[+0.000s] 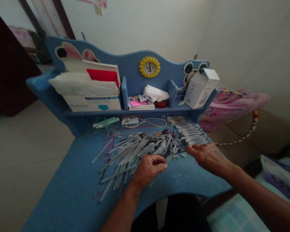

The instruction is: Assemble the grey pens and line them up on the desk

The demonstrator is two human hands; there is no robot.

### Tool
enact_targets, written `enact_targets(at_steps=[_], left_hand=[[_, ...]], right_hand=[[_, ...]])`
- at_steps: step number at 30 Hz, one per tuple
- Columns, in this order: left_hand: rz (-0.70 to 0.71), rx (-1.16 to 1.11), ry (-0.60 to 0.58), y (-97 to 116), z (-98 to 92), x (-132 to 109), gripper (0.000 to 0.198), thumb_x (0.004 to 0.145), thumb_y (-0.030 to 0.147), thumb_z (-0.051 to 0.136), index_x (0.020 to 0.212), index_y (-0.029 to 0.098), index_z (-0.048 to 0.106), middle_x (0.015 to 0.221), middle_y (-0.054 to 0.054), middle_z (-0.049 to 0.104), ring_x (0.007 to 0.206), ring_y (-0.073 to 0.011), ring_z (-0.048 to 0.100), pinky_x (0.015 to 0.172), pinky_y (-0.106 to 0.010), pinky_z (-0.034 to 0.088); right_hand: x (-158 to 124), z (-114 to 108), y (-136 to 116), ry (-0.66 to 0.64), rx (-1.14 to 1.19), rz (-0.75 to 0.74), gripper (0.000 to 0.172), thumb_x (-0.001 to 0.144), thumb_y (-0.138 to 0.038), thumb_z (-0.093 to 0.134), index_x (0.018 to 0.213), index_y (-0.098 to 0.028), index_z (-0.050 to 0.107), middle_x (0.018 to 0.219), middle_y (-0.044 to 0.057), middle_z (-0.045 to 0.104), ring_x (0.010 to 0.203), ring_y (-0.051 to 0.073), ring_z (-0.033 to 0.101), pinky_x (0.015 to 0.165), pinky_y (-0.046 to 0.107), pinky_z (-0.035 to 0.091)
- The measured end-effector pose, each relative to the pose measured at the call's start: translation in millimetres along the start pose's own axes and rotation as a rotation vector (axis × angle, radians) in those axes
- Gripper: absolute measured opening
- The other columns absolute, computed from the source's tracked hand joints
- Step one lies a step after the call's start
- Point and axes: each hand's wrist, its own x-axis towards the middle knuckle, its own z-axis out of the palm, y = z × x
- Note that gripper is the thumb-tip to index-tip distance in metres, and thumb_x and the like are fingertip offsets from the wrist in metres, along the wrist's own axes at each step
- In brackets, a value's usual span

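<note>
While the left hand [149, 169] is resting at the near edge of a loose heap of pen parts [137, 148], the right hand [207, 157] is hovering close to the near end of a tidy row of pens [189, 130]. The heap, mostly whitish, see-through tubes, is spreading across the middle of a blue tabletop [70, 183]; the row is lying to its right, side by side. The left grip is narrowing to a small gap between thumb and forefinger, beside a pale piece; whether it is holding that piece, I cannot tell. The right grip is curling downward, fingers close together, with a thin dark rod [181, 152] showing by the fingertips; whether they are pinching it is unclear. Behind the heap, a pale green object [107, 122] is lying below a blue shelf [132, 77]. On the shelf, a mask box [94, 103] is standing at left, a white roll [157, 91] is resting in the middle, and a white carton [200, 88] is leaning at right. Above the roll, a yellow flower-shaped clock [149, 67] is hanging.
</note>
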Motion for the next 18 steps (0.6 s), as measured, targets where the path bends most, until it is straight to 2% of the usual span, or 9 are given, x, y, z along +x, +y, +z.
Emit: enact_targets(at_steps=[11, 18], left_hand=[[-0.003, 0.005, -0.018, -2, -0.9, 0, 0.015, 0.066, 0.025, 0.066, 0.073, 0.013, 0.068, 0.068, -0.003, 0.064, 0.061, -0.0143, 0.053, 0.056, -0.024, 0.038], [-0.033, 0.054, -0.093, 0, -0.5, -1, 0.015, 0.064, 0.024, 0.065, 0.073, 0.013, 0.07, 0.063, -0.001, 0.061, 0.058, -0.0127, 0.051, 0.055, -0.023, 0.036]], right_hand=[[-2, -2, 4, -0.035, -0.045, -0.03, 0.02, 0.083, -0.009, 0.044, 0.096, -0.02, 0.054, 0.072, 0.002, 0.063, 0.052, 0.012, 0.055, 0.045, 0.027, 0.014], [2, -19, 0, -0.025, -0.109, -0.162, 0.012, 0.085, -0.012, 0.045, 0.09, -0.02, 0.052, 0.07, 0.003, 0.06, 0.053, 0.012, 0.055, 0.045, 0.025, 0.018]])
